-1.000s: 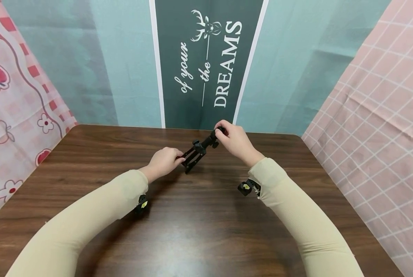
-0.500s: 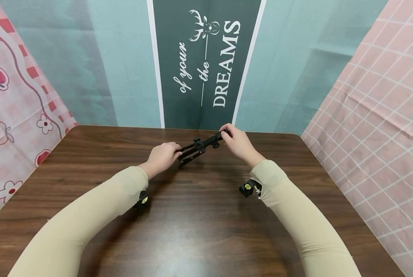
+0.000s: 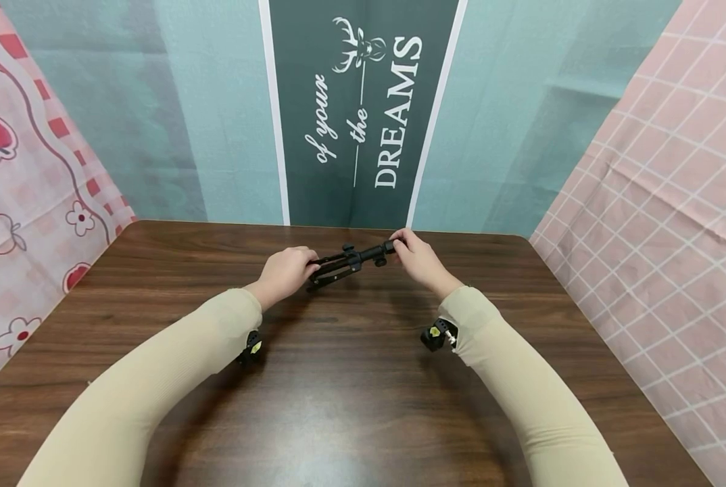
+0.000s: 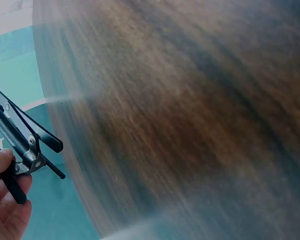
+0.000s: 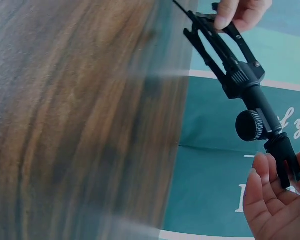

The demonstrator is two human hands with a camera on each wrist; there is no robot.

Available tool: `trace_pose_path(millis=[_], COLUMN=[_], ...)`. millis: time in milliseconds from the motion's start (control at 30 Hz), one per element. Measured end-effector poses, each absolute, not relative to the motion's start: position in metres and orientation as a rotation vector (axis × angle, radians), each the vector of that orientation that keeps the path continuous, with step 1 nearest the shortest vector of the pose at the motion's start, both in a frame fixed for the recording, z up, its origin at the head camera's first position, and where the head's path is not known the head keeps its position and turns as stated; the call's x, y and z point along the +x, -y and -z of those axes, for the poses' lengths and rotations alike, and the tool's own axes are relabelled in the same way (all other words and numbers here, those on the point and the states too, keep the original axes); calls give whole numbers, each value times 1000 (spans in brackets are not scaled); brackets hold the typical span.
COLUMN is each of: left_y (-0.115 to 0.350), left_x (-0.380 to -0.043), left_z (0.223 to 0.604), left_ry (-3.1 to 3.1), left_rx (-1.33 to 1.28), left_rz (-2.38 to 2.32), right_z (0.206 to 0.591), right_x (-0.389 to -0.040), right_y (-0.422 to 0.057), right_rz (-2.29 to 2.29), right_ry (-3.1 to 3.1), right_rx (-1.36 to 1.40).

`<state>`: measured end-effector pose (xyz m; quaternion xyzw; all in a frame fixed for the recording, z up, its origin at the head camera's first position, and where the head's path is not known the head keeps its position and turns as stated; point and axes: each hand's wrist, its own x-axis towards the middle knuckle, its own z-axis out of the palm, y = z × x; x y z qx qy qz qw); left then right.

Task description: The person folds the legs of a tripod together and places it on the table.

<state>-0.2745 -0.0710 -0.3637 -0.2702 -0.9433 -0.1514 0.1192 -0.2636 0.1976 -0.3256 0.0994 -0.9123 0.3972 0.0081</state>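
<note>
A small black tripod [image 3: 355, 260] is held between both hands above the far part of the table, tilted slightly with its head end to the right. My left hand [image 3: 285, 272] pinches one of its legs near the foot; in the left wrist view the thumb and fingers close on that leg [image 4: 12, 185], and the other legs stand slightly spread. At the other end, my right hand [image 3: 424, 262] holds the forked top [image 5: 284, 160] with its fingers. A round knurled knob [image 5: 250, 125] sticks out from the tripod's column.
The brown wooden table [image 3: 314, 406] ends at a back edge just beyond the hands. Behind it hangs a blue-green cloth [image 3: 229, 135] with a dark printed panel. Patterned pink cloths [image 3: 673, 223] close off both sides. Each wrist carries a small black camera mount [image 3: 434, 336].
The tripod has swung from a steep slant to nearly level. My right hand has come down and slightly right; my left hand has shifted a little up in the view, still pinching the leg.
</note>
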Motion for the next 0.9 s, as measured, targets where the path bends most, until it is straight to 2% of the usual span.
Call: trace_pose_path(millis=[367, 900], left_y=[69, 69], left_x=[-279, -295], left_z=[364, 366], left_ry=[2777, 2836], left_rx=[-800, -834], left_rz=[413, 487], right_z=[340, 351], right_x=[-269, -279], right_y=[-202, -202], right_rz=[-1422, -1253], right_ry=[2874, 3013], right_rx=[242, 213])
